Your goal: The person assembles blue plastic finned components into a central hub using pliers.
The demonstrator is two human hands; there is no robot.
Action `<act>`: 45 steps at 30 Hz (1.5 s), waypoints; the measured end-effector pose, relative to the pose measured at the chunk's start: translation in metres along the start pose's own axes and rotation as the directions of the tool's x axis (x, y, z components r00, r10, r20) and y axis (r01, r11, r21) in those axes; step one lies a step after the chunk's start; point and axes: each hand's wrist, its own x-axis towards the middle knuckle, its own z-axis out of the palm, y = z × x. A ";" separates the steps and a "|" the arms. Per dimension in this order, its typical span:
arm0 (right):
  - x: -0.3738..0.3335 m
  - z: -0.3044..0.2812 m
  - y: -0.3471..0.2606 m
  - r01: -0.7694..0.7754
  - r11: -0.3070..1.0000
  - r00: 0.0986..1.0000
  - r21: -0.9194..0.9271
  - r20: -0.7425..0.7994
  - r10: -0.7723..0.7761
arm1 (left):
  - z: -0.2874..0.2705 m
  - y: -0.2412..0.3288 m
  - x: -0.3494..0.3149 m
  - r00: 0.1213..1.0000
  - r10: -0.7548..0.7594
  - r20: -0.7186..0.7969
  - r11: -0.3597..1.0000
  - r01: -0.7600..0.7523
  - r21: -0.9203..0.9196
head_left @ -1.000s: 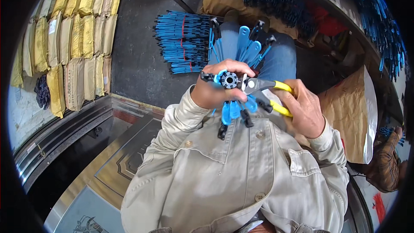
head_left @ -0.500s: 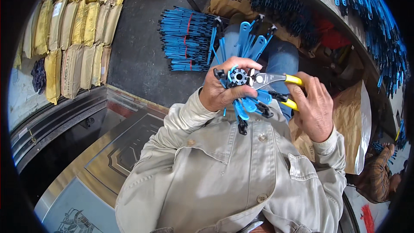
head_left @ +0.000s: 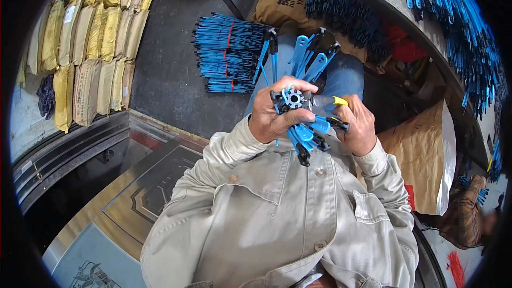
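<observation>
My left hand (head_left: 262,116) is closed round a part with a round, notched black hub (head_left: 294,98). Flat blue arms (head_left: 300,49) with black end pieces spread out from it on both sides of the hand. My right hand (head_left: 356,127) grips yellow-handled pliers (head_left: 340,101), whose metal head meets the hub's right side between my left thumb and fingers. The jaws' tips are partly hidden there. One yellow handle shows above my right fingers; the other is mostly covered.
Bundles of blue rods (head_left: 225,53) tied with red bands lie beyond my left hand. More blue rods (head_left: 450,32) hang over the curved surface at right. Stacked paper packages (head_left: 80,42) line the left side. A brown paper bag (head_left: 424,146) and another person's plaid sleeve (head_left: 469,218) are at right.
My right hand has moved left, closer to my left hand, and its fingers have closed further round the plier handles. The left hand still holds the hub.
</observation>
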 end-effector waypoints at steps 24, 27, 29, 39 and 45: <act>0.076 -0.132 -0.004 -0.389 0.904 0.533 0.180 0.844 0.061 | -0.006 -0.004 0.008 0.930 -0.182 0.318 0.944 0.256 -0.207; 0.073 -0.120 -0.008 -0.376 0.906 0.573 0.197 0.817 0.060 | -0.011 -0.001 0.004 0.936 -0.214 0.281 0.938 0.277 -0.208; 0.065 -0.108 -0.006 -0.347 0.917 0.608 0.196 0.792 0.060 | -0.017 -0.007 0.007 0.933 -0.209 0.291 0.951 0.263 -0.160; 0.089 -0.096 0.026 0.052 0.985 0.983 -0.163 0.185 -0.021 | -0.045 0.000 0.077 0.989 -0.145 0.024 0.979 0.147 -0.145; 0.157 -0.108 0.114 0.010 0.735 0.993 -0.678 -0.079 -0.086 | -0.126 0.068 0.213 0.984 -0.100 -0.150 0.994 0.092 -0.062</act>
